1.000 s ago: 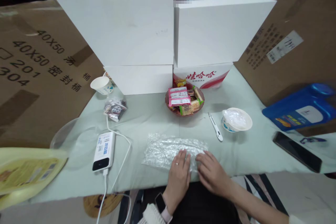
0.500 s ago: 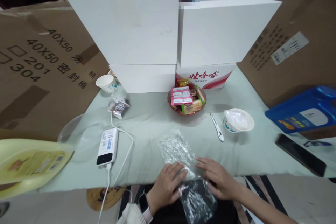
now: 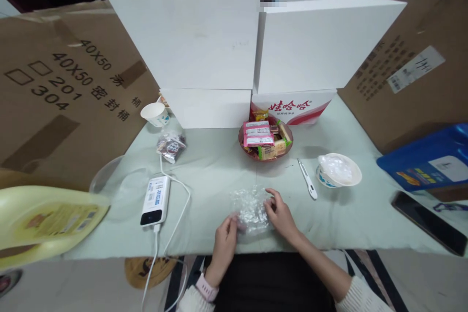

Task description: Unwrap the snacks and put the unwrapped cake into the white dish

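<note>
A crinkled, see-through plastic bag lies on the green tablecloth close to the near edge. My left hand pinches its lower left side between thumb and fingers. On the opposite side, my right hand has its fingers curled at the bag's right edge, gripping it. Beyond the bag stands a bowl heaped with wrapped snacks. A white utility knife rests to the right of my right hand.
A paper bowl with clear plastic inside stands at right, near a phone and a blue jug. At left are a cabled power bank, a clear lid, a yellow bottle and a paper cup. White boxes wall the back.
The plastic bag's near part, which hung past the table edge, is now up on the table, and the bag looks shorter. Both hands have moved forward with it, from flat to gripping.
</note>
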`<state>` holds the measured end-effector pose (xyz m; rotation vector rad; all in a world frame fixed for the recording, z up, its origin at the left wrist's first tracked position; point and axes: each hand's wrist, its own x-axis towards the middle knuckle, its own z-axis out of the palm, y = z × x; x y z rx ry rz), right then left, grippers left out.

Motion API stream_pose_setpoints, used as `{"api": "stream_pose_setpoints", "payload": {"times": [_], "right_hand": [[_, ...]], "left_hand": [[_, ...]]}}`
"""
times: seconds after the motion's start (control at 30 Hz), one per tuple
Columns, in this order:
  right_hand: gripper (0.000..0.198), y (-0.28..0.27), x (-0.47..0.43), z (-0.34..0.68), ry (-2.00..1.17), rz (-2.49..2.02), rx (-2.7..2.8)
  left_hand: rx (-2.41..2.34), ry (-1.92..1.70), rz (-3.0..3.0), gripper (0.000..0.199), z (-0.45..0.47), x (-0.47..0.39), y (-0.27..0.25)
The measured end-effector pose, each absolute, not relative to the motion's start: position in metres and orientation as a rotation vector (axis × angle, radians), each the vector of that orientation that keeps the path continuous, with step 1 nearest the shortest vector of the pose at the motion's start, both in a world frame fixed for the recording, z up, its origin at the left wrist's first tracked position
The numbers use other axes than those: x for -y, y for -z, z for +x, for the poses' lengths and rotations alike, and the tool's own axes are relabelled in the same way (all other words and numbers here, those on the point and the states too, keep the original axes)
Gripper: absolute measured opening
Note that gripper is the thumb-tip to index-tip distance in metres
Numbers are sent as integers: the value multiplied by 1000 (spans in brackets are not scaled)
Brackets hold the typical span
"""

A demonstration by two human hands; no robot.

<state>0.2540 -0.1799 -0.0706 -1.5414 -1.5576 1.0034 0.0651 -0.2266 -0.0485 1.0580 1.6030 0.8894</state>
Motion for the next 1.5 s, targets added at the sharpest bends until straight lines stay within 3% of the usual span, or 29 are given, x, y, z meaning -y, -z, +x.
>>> {"api": "stream_pose_setpoints", "payload": {"times": [0.17, 0.33, 0.43, 0.57, 0.67, 0.77, 0.93, 1.03, 1.13, 1.27, 1.37, 1.5], "right_hand": [[36, 82, 180, 260, -716, -1586, 1682], [31, 70, 192, 270, -263, -1467, 1952], [38, 66, 202, 268, -155, -1243, 2235], [59, 77, 206, 268, -216, -1144, 2611], [72, 86, 205, 274, -270, -1140, 2708], [62, 88, 207, 281, -274, -1065, 2653], [18, 85, 213, 286, -299, -922, 2453], [19, 76, 215, 291, -471, -962, 2323], [17, 66, 217, 300, -754, -1057, 2232], [46, 73, 212, 304, -856, -1100, 2156], [27, 88, 203, 298, -851, -1311, 1907], [27, 98, 192, 285, -746, -1490, 1706]], "left_hand": [[-1670, -882, 985, 76, 67, 217, 60], [-1951, -984, 1706, 55, 61, 221, 68], [-1785, -851, 2364, 46, 60, 224, 72], [-1434, -408, 2725, 56, 60, 222, 81], [-1403, -312, 2719, 71, 55, 223, 84], [-1412, -391, 2702, 65, 48, 230, 75], [-1294, -473, 2635, 51, 41, 236, 59], [-1267, -481, 2605, 51, 36, 232, 59], [-1249, -581, 2535, 37, 34, 226, 63], [-1332, -767, 2329, 26, 36, 219, 67], [-1416, -855, 2150, 24, 40, 212, 70], [-1611, -963, 1869, 25, 45, 202, 78]]}}
